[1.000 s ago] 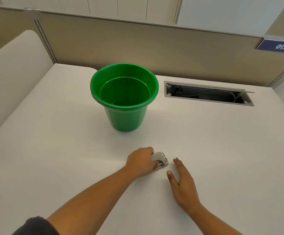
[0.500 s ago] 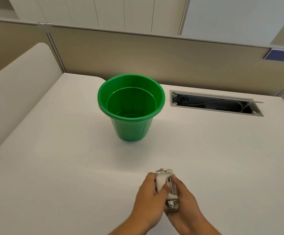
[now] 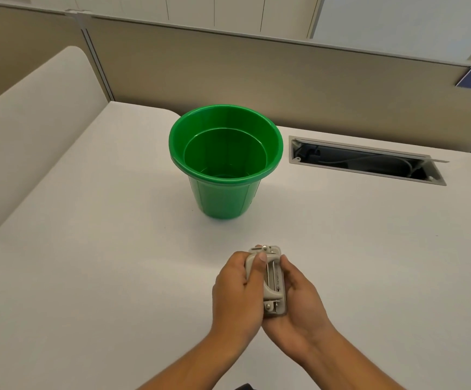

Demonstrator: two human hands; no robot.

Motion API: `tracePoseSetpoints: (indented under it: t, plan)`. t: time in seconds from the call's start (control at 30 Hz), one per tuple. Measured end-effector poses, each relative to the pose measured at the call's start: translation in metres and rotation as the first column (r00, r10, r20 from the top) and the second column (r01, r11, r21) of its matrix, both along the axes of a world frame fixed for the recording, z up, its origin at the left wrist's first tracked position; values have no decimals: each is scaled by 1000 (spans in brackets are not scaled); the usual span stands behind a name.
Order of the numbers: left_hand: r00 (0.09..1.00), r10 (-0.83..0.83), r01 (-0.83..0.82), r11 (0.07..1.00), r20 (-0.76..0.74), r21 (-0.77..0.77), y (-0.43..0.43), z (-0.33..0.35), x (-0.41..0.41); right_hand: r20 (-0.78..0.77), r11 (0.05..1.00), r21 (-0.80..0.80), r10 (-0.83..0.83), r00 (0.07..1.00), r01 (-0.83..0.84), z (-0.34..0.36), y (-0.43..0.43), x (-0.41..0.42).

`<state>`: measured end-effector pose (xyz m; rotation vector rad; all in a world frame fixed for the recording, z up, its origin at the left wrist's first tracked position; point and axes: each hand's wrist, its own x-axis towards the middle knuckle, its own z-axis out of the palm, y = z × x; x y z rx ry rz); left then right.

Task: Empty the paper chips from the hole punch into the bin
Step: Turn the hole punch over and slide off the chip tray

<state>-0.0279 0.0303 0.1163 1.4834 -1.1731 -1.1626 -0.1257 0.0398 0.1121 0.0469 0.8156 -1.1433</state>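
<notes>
A small grey hole punch is held lengthways between both hands, just above the white desk. My left hand wraps its left side with the thumb across the lever. My right hand cups it from below and from the right. A green plastic bin stands upright on the desk beyond the hands, its mouth open to the camera. No paper chips are visible in the bin or on the desk.
The white desk is bounded by a beige partition at the back and a lower white divider on the left. An open cable slot lies in the desk to the right of the bin.
One second ago my left hand gripped the punch on the desk and my right hand lay flat beside it. Both hands have since lifted it and drawn it nearer to me.
</notes>
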Motion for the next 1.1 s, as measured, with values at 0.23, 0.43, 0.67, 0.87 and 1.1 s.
tracePoseSetpoints:
  t: [0.23, 0.43, 0.67, 0.87, 1.1]
  plan:
    - [1000, -16, 16, 1000, -8, -13, -5, 5, -2, 7, 1000, -11, -11, 1000, 11, 6, -3, -2]
    - [1000, -14, 14, 1000, -5, -27, -9, 10, -8, -4, 999, -22, -39, 999, 39, 12, -6, -3]
    - [999, -29, 30, 998, 20, -53, -11, 11, -10, -89, 1000, -22, -20, 996, 18, 16, -10, -7]
    - [997, -27, 25, 999, -68, -32, -16, 9, -13, -141, 1000, -29, -12, 990, 8, 17, -14, -10]
    - [991, -60, 58, 998, -121, -20, -25, 7, -14, -128, 999, -50, 7, 992, -14, 19, -21, -17]
